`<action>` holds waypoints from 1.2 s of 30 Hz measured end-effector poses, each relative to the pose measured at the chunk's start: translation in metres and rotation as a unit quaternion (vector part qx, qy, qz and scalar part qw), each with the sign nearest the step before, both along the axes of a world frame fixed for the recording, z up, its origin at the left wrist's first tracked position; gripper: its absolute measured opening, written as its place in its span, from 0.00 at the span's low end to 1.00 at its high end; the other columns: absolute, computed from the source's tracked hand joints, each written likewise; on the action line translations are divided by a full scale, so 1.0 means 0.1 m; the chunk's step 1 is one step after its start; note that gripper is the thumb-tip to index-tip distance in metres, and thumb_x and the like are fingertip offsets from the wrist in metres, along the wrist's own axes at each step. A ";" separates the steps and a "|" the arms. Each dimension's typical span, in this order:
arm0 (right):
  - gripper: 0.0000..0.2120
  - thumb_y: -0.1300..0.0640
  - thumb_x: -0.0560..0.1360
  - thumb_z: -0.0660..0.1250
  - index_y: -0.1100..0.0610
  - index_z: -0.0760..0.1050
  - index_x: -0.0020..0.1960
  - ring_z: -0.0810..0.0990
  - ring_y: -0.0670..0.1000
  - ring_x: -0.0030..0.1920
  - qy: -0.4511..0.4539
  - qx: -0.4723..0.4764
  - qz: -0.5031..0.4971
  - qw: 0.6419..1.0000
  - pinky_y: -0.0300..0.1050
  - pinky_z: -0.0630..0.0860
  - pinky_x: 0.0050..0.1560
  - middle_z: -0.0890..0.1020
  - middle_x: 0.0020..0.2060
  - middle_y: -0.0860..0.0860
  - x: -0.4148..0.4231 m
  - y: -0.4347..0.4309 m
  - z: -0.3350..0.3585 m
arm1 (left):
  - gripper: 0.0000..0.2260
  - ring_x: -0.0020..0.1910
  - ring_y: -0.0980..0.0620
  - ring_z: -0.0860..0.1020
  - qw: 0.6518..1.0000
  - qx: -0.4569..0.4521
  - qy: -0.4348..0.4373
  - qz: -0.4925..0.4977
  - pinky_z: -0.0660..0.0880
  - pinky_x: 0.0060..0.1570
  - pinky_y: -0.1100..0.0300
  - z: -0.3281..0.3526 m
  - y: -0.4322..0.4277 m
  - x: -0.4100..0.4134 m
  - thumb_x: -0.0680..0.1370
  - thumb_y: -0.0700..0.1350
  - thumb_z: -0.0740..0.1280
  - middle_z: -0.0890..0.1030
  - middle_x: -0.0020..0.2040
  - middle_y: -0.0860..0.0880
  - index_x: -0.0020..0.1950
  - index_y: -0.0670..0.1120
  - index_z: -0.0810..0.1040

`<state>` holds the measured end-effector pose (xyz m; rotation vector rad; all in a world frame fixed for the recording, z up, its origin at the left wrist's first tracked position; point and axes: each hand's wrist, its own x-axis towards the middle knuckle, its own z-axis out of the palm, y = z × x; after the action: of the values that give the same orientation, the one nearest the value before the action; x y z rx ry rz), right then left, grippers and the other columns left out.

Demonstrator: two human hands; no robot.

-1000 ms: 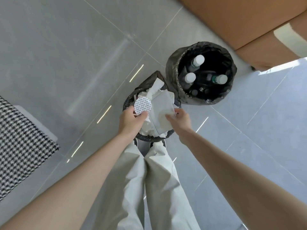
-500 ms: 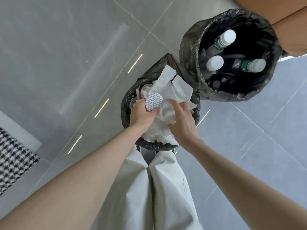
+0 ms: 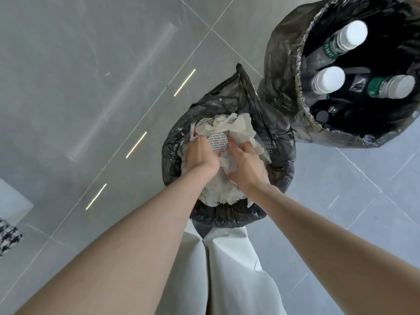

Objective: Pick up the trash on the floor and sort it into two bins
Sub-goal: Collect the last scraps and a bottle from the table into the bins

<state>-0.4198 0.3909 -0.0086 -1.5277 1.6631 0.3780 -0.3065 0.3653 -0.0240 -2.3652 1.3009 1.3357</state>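
- Pale trousers (image 3: 229, 276) are seen nearest the camera, just below the paper bin (image 3: 172, 155) — a small bin lined with a black bag.
- Both forearms are stretched out over the trousers and into the paper bin's mouth.
- The left hand (image 3: 200, 155) is set inside the paper bin on its left half, with fingers curled on a round printed disc (image 3: 217, 141), which is pinched at the fingertips and laid against the heap.
- The right hand (image 3: 246, 170) is set just beside it, on the bin's right half; its fingers are bent down into the crumpled paper (image 3: 238, 129), and whether that paper is gripped or only pushed cannot be told.
- The crumpled paper is piled to the paper bin's rim.
- A bottle bin (image 3: 284, 87), also black-lined, is stood touching the paper bin's far right side — three white-capped bottles (image 3: 329, 79) are held in it.
- A grey tiled floor (image 3: 91, 76) is spread around the paper bin.
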 end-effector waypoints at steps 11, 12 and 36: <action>0.41 0.67 0.70 0.69 0.51 0.54 0.77 0.71 0.59 0.64 0.006 0.003 0.014 1.000 0.53 0.74 0.60 0.63 0.70 0.56 0.02 -0.04 -0.46 | 0.16 0.63 0.43 0.73 0.998 0.038 -0.025 -0.033 0.72 0.58 0.55 -0.36 -0.12 -0.02 0.76 0.40 0.68 0.75 0.63 0.41 0.63 0.41 0.74; 0.41 0.67 0.70 0.69 0.51 0.54 0.77 0.71 0.59 0.65 0.010 0.007 0.018 1.000 0.52 0.74 0.61 0.62 0.71 0.56 0.02 -0.05 -0.46 | 0.15 0.63 0.43 0.73 0.998 0.035 -0.025 -0.036 0.73 0.57 0.55 -0.35 -0.11 -0.03 0.76 0.39 0.67 0.75 0.63 0.41 0.63 0.41 0.74; 0.23 0.66 0.74 0.59 0.53 0.72 0.68 0.74 0.52 0.62 -0.067 0.046 -0.199 0.977 0.38 0.69 0.53 0.76 0.64 0.52 -0.30 0.03 2.09 | 0.20 0.67 0.45 0.70 0.998 0.012 0.059 -0.037 0.68 0.62 0.52 2.23 0.15 0.13 0.80 0.44 0.59 0.70 0.69 0.46 0.72 0.47 0.64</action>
<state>-0.4501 0.3936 0.2001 -1.0930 1.7659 0.1308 -0.2934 0.3800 0.1989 -2.2304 1.3812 1.4802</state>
